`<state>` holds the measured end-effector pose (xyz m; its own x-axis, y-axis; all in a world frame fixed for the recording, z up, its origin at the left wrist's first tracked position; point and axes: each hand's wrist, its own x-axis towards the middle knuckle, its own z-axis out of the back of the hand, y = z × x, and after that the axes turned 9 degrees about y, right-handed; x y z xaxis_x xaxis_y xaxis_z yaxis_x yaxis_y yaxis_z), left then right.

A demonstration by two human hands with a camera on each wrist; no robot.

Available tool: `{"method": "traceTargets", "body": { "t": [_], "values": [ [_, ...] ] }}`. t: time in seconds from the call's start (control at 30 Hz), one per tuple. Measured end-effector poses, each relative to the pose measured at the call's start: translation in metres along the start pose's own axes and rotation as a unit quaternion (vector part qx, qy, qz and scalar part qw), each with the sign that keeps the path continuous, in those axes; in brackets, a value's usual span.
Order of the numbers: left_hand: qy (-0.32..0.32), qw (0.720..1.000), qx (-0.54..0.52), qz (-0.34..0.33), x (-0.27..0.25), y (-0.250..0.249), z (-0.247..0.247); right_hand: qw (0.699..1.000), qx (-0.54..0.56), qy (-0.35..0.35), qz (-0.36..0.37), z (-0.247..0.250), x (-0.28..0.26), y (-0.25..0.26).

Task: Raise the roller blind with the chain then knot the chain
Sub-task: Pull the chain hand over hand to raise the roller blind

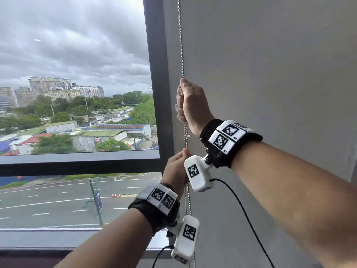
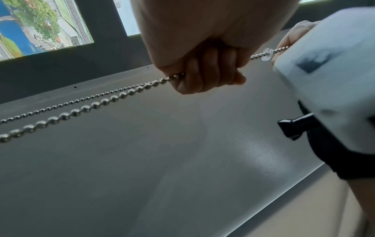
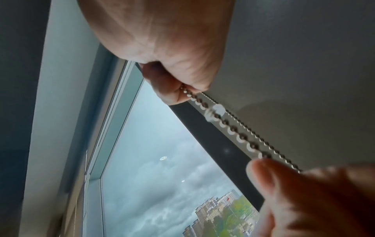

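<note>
Beside the window frame, my right hand gripped the chain above my left hand, which pinched it.

A dark-framed window fills the nine o'clock side, showing heavy grey cloud, apartment towers, trees and low roofs. Towards six o'clock runs a multi-lane road.
</note>
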<state>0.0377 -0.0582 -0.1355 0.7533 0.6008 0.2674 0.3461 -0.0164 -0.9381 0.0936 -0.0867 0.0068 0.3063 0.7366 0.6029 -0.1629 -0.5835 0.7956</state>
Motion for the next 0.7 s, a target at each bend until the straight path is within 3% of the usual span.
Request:
{"method": "traceTargets", "body": {
  "t": [0.17,0.5,0.7],
  "values": [
    [0.011,1.000,-0.022,-0.003,0.003,0.001,0.014,1.000,0.016,-0.008,0.014,0.001,-0.004,-0.004],
    [0.024,0.995,0.010,-0.100,0.028,-0.073,0.008,0.998,-0.047,-0.024,0.033,0.023,-0.045,-0.064],
    [0.054,0.996,-0.007,-0.065,0.041,-0.098,-0.021,1.000,-0.009,-0.022,-0.017,0.024,-0.078,-0.104]
  ]
}}
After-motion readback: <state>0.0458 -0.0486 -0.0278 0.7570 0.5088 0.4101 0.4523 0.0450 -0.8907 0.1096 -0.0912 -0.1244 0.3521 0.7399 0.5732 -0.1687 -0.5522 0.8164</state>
